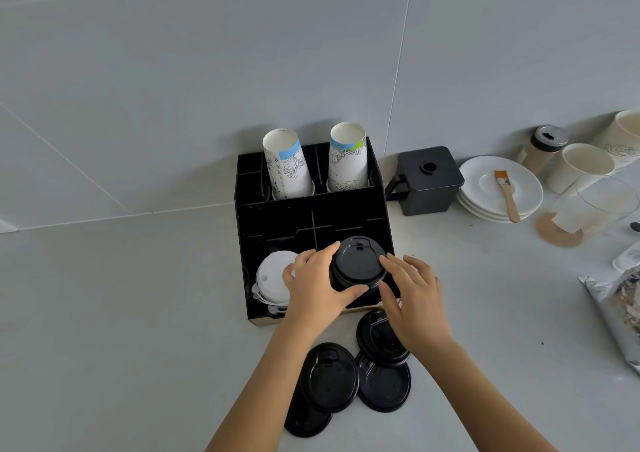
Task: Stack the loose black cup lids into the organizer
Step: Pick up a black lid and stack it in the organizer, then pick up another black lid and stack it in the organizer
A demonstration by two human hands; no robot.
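Note:
A black organizer [277, 216] stands against the wall, with two paper cup stacks at its back. Its front right compartment holds a stack of black lids [358, 264]. My left hand [317, 285] grips that stack from the left, thumb in front and fingers behind. My right hand [412, 292] touches the stack's right side with spread fingers. Several loose black lids [329, 377] lie overlapping on the counter just in front of the organizer, partly under my right wrist. White lids [273, 278] fill the front left compartment.
To the right of the organizer sit a black square container [427, 181], stacked white saucers [485, 188] with a brush on top, a spice jar, cups and a glass jar lying on its side. A foil bag [616, 299] lies at the right edge.

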